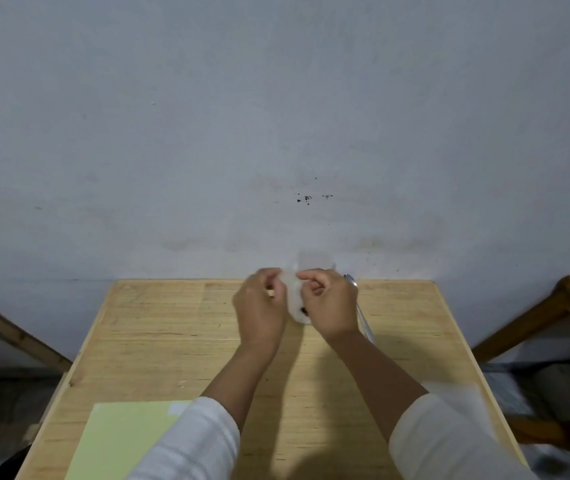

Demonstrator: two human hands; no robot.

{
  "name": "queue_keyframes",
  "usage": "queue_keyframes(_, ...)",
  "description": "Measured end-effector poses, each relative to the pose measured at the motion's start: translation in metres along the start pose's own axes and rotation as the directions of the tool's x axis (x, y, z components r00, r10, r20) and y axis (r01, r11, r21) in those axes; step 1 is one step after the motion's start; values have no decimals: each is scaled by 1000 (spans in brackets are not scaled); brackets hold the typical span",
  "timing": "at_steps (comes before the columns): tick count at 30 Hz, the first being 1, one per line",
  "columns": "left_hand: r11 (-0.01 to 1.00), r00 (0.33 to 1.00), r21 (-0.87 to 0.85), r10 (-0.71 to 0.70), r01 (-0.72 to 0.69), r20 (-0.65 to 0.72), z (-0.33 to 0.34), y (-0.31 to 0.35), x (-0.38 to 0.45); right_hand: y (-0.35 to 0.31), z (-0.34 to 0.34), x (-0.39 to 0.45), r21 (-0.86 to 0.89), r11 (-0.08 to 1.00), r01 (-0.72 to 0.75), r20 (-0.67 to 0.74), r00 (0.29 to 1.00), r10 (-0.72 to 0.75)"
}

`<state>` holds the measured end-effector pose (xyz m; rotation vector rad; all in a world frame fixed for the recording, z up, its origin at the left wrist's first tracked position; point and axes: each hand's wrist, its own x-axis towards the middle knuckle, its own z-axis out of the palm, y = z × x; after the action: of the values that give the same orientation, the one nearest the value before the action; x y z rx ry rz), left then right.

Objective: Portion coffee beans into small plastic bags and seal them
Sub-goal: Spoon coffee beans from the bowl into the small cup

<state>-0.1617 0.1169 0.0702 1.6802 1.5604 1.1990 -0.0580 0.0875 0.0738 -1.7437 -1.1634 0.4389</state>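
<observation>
A small clear plastic bag is held up between both hands near the far edge of the wooden table. A few dark coffee beans show at its bottom. My left hand pinches the bag's left side with closed fingers. On the other side, my right hand pinches the bag's right top edge. The bag's upper part is blurred. A metal spoon lies on the table just right of my right hand, partly hidden by it.
A pale green sheet lies at the table's near left. A stack of clear bags rests at the near right edge. Wooden furniture frames stand on both sides. A grey wall rises right behind the table.
</observation>
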Motion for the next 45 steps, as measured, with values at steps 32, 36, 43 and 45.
queue_keyframes(32,976,883,51,169,-212,439,-1,-70,-2,37,6,8,179,966,-189,333,935,121)
queue_keyframes(36,985,918,83,111,-153,381,2,-75,2,89,-4,20,-47,962,-268,63,961,270)
queue_keyframes(43,989,932,138,-1,-52,363,14,-81,-5,173,-19,20,-430,833,-347,-34,929,370)
queue_keyframes(45,987,930,158,-31,-29,366,16,-82,-8,182,-15,18,-443,834,-329,-43,937,347)
